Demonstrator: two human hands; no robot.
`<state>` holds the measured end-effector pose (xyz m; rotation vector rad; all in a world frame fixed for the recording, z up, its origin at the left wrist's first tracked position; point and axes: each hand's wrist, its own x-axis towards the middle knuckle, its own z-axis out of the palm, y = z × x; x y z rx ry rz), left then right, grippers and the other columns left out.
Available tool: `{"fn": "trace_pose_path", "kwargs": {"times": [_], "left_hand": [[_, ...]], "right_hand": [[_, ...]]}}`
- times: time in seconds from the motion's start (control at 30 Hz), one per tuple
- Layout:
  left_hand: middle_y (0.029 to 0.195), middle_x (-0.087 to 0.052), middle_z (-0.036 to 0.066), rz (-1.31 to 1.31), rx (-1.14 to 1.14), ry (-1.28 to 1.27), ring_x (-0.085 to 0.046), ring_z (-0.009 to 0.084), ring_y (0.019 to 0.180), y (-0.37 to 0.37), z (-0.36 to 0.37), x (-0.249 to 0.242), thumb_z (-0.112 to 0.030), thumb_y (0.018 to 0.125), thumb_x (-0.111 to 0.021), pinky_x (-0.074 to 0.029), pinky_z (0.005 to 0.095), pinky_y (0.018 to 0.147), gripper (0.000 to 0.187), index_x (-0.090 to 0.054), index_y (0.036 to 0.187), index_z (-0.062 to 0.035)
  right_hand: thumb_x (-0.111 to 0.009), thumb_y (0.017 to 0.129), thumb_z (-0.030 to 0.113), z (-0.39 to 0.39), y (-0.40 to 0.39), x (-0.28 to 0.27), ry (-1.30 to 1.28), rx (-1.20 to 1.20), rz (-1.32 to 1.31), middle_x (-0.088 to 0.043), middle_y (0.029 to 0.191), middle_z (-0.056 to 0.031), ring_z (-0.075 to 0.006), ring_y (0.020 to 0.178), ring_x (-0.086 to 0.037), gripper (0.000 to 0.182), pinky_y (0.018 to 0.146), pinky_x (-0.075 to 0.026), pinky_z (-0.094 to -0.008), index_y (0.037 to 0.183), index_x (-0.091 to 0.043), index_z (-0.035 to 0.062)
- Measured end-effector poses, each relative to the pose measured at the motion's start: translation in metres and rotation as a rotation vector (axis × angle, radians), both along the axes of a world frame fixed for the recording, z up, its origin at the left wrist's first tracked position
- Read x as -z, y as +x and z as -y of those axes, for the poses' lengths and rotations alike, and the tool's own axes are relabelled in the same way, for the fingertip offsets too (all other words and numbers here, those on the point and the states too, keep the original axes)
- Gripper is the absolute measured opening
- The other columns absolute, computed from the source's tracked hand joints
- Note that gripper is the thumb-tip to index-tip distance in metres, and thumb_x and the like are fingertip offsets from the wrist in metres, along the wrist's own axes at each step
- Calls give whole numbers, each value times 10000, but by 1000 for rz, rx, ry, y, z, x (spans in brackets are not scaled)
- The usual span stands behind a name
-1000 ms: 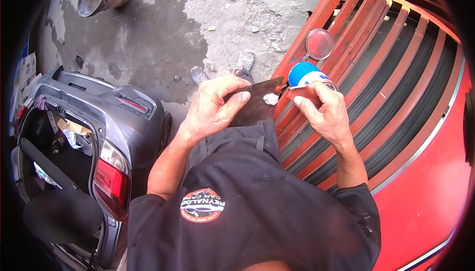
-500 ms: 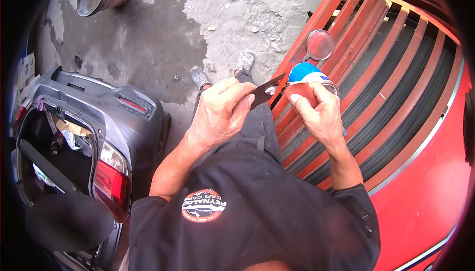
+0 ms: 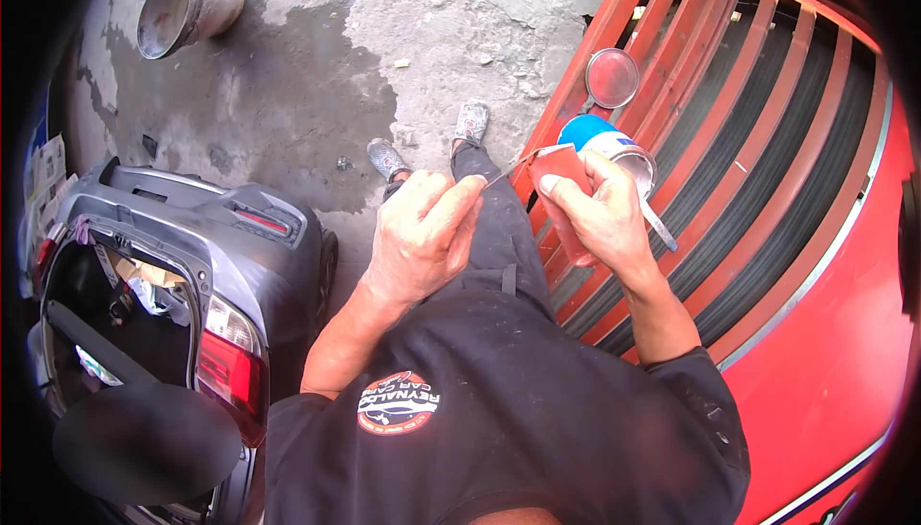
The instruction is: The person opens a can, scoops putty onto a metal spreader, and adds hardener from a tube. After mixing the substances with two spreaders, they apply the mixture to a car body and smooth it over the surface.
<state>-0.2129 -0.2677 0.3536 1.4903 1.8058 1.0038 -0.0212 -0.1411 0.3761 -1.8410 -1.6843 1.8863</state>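
My left hand is closed on a thin dark scraper blade, turned nearly edge-on to me. Its tip meets the upper edge of a flat reddish-brown spreader, pinched between thumb and fingers of my right hand. Just beyond the right hand, an open can with a blue side sits on red slats. A flat grey strip shows below the can's rim, partly hidden by my hand. Close to the can lies a round reddish lid.
The red slatted rack stands over dark ribbed material at my right, beside a red panel. At left is a grey car with its rear open. Two buckets, one a grey bucket, stand on the patchy concrete floor.
The scraper has turned from showing its flat face to nearly edge-on. The spreader has tilted and shows more of its face. Both hands stay close together.
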Motion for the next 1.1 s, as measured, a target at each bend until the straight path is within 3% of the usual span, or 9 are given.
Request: {"fn": "trace_pose_path", "kwargs": {"times": [0.17,0.47,0.57,0.73,0.83,0.93,1.03,1.1], "left_hand": [[792,-613,100,-20,15,5,-580,267,664,1,0,0,52,809,-755,-493,364,617,260,-711,1059,-5],[802,-616,97,-50,80,12,-569,257,668,3,2,4,68,805,-753,-485,356,616,299,-707,1094,7],[801,-601,96,-45,77,39,-558,264,672,6,5,10,75,783,-755,-478,365,623,340,-698,1112,12],[784,-566,92,-56,92,84,-542,270,673,9,8,18,78,748,-757,-479,377,642,397,-686,1134,18],[796,-593,95,-101,120,103,-571,268,684,7,8,17,79,761,-756,-496,368,651,356,-698,1108,23],[788,-613,97,-87,5,114,-596,264,673,5,10,19,57,810,-758,-507,355,645,276,-716,1080,21],[778,-628,104,140,-186,-27,-610,254,654,0,9,17,15,876,-751,-499,333,626,193,-725,1067,21],[797,-655,105,272,-245,-170,-609,171,684,-12,12,23,-55,948,-723,-481,289,650,153,-717,1073,35]], "right_hand": [[-709,893,170,0,-4,-1,-58,34,38,-622,656,-28,-66,570,-563,201,490,-436,-284,840,-633,-9],[-710,878,198,-2,-3,8,72,-83,71,-638,690,-51,-88,649,-595,233,585,-479,-308,831,-643,-19],[-707,905,190,-8,-9,0,-105,-45,63,-665,788,-13,-74,710,-602,195,639,-486,-273,908,-676,-2],[-699,899,238,-6,-6,14,-144,9,17,-660,724,-33,-91,677,-605,254,605,-485,-304,872,-684,-15],[-704,898,242,-4,-7,24,-167,34,17,-659,724,-32,-92,679,-602,261,614,-486,-308,867,-682,-17],[-714,903,248,-6,-5,23,-153,36,46,-657,723,-32,-93,682,-598,274,626,-489,-313,862,-681,-21],[-720,916,245,-9,2,24,-99,57,48,-665,745,-35,-95,691,-599,277,637,-490,-308,878,-683,-27],[-715,934,223,-14,12,25,-78,64,29,-673,787,-30,-89,711,-614,246,647,-498,-287,936,-688,-22]]}}
